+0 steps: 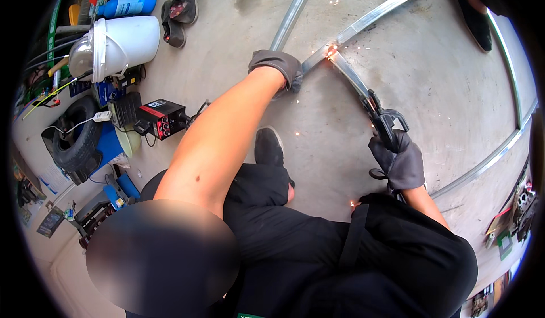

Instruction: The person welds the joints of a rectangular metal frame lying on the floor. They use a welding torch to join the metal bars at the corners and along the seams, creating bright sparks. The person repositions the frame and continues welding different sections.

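My left hand (279, 66), in a dark grey glove, presses down on a grey metal bar (295, 8) lying on the concrete floor. My right hand (401, 160), also gloved, grips a black welding electrode holder (384, 119). Its rod (348, 74) reaches up-left to the joint (330, 51) where two metal bars meet, and sparks fly there. A second bar (386, 8) runs from the joint to the upper right. I crouch in black trousers, one black shoe (268, 146) on the floor between my arms.
A small black and red welding machine (162, 117) sits left of my arm. Further left are a white bucket (126, 44) on its side, a blue bottle (126, 5), a tyre (78, 136) and sandals (179, 10). A curved metal bar (499, 147) runs along the right.
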A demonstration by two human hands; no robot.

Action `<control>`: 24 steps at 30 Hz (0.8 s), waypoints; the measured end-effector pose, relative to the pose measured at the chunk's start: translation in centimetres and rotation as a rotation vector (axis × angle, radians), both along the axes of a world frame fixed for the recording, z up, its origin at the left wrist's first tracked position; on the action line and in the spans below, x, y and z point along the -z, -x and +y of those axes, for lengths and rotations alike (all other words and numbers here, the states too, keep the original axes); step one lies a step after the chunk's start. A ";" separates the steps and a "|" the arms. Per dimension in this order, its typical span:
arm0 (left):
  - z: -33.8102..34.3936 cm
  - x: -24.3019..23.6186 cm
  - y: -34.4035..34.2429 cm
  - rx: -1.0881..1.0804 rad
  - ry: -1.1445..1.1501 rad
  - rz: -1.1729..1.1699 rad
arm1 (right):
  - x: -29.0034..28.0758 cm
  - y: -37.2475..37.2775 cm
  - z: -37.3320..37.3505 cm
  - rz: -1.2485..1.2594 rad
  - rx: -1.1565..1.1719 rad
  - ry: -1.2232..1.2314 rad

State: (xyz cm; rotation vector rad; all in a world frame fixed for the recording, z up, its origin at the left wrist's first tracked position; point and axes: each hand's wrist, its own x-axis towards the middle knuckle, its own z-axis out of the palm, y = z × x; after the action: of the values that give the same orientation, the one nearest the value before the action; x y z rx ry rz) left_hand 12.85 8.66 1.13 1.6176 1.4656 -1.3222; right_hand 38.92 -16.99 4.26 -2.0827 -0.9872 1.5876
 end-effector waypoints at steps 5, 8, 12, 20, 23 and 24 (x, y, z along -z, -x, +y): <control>-0.2 -0.3 0.0 -0.026 -0.045 -0.006 | -1.2 0.7 0.8 -0.039 -0.037 -0.043; -0.4 -0.4 0.1 -0.045 -0.046 -0.019 | -1.5 1.0 1.2 -0.076 -0.036 0.013; -0.3 -0.2 0.2 -0.048 -0.071 -0.029 | -0.9 0.8 1.0 -0.057 -0.038 0.035; -1.3 -0.2 0.7 -0.335 -0.240 -0.035 | 1.6 0.8 0.2 -0.225 -0.147 -0.081; -1.5 -0.2 0.9 -0.038 -0.272 0.004 | 0.9 0.8 0.5 -0.260 -0.190 -0.156; -1.0 -0.1 0.9 0.024 -0.127 -0.037 | 0.5 0.6 0.5 -0.191 -0.163 -0.084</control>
State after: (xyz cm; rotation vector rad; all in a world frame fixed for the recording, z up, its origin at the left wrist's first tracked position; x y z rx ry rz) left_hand 11.98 7.63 1.23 1.7362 1.5395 -1.2266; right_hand 38.27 -16.54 3.77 -2.1740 -1.2957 1.4121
